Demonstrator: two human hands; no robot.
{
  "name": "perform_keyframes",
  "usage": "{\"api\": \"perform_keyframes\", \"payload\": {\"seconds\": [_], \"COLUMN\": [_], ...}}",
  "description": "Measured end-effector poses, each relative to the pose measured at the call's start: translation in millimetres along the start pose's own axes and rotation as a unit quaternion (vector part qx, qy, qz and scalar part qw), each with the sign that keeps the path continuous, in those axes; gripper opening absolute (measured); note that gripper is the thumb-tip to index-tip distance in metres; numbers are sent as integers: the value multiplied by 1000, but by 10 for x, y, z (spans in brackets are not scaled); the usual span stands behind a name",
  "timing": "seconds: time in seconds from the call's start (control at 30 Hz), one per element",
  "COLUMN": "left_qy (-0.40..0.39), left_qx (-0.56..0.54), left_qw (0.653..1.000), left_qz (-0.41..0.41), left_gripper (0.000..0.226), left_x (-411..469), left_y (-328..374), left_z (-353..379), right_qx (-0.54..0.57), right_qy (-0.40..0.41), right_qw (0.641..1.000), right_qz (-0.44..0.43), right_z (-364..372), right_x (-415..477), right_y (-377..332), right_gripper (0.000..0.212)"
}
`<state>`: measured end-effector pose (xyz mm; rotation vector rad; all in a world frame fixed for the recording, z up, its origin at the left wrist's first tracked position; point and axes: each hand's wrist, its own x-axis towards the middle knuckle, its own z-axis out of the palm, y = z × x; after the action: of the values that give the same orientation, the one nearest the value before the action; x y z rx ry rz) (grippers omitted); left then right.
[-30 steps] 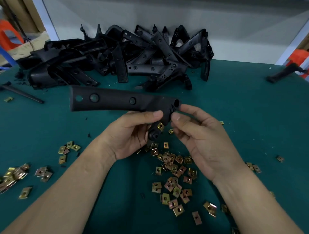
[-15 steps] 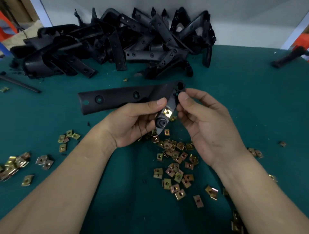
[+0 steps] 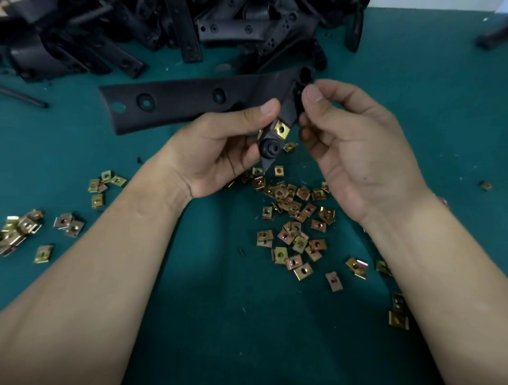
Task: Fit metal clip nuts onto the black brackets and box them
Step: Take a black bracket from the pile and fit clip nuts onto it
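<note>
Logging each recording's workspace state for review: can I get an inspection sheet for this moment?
Surface: green table mat, flecked with small debris.
Job's things: held bracket carrying one fitted clip nut; loose clip nuts scattered under the hands; bracket heap at the far edge; no box in view.
Clutter: thin black rod, far left.
Grippers: left hand grips the held bracket; right hand pinches its corner.
Cables: nothing seen.
Surroundings: only a pale strip beyond the table.
</note>
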<state>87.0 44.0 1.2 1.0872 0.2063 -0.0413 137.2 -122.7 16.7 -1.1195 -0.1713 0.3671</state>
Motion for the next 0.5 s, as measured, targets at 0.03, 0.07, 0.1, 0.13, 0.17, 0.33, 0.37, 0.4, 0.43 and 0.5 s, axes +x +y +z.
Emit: {"api": "perform_keyframes", "payload": {"seconds": [0.03, 0.07, 0.1, 0.13, 0.17, 0.33, 0.37, 0.4, 0.43, 0.5], "left_qy": [4, 6, 8, 11, 13, 23, 21, 13, 6, 4], "left_qx": [-15, -26, -35, -37, -37, -48, -51, -58, -61, -57], "left_qw": [1000, 1000, 999, 999, 999, 998, 998, 998, 997, 998], "left_qz": [9, 16, 20, 24, 29, 32, 35, 37, 38, 34], "left_gripper": [66, 64, 65, 71, 77, 80, 75, 66, 59, 61], "left_x": [-8, -8, -3, 0, -5, 9, 19, 34, 44, 50], "left_y": [7, 17, 30, 37, 43, 45, 40, 36, 36, 30], "left_z": [12, 24, 32, 42, 53, 43, 30, 12, 2, -11], "right_qx": [-5, -16, -33, -53, -72, -154, -163, -162, -154, -132], "right_qy": [-4, -7, -9, -8, -5, 9, 9, 7, 3, -7], "right_qw": [1000, 1000, 999, 998, 997, 987, 986, 986, 987, 990], "right_qz": [-3, -8, -14, -20, -24, -39, -44, -48, -47, -39], "right_z": [-2, -3, -5, -6, -9, -42, -50, -55, -59, -61], "right_x": [7, 11, 12, 11, 7, 21, 24, 23, 21, 18], "right_y": [6, 19, 35, 56, 75, 94, 90, 90, 86, 78], "right_gripper": [8, 7, 7, 7, 8, 10, 9, 8, 6, 5]}}
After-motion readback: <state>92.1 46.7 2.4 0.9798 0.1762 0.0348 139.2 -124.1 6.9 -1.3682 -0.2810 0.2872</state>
